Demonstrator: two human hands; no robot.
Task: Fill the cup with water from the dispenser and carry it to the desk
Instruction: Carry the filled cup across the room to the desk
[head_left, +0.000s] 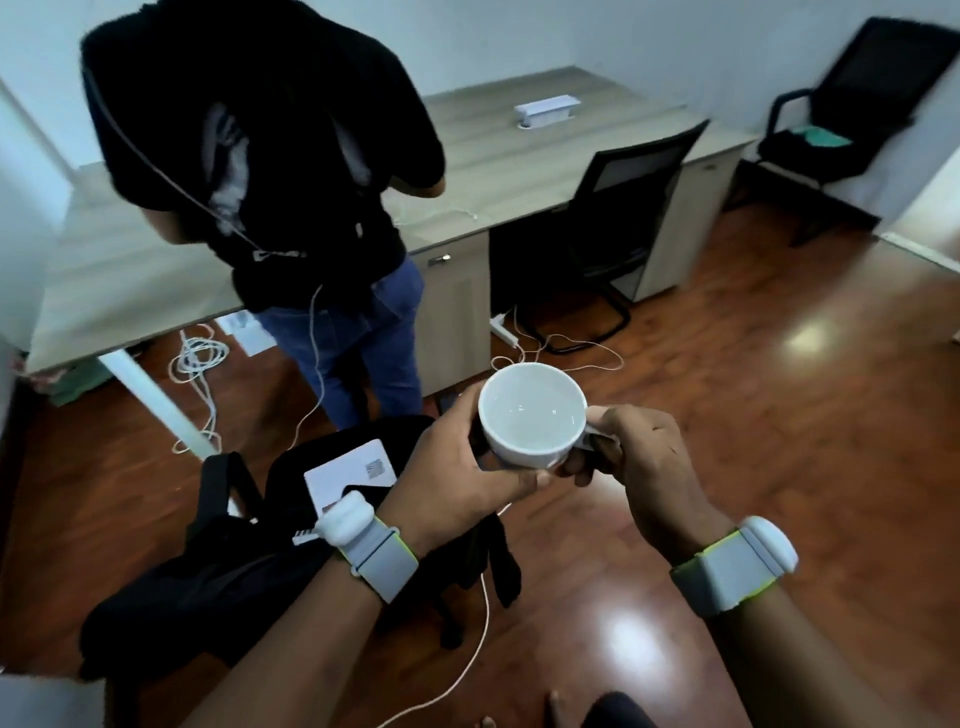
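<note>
Both hands, left (457, 467) and right (644, 457), clasp fingers around a water-filled white cup (530, 415) (no legible markings).

One head-worn wide view, looking forward and steeply down; both hands, the left hand (457, 467) and right hand (644, 462), sit close below centre; the desk (519, 171) and floor (779, 389) lie farther ahead.

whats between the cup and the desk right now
Head view: a second person stands at the desk, and white cables lie on the floor beyond the cup.
</note>
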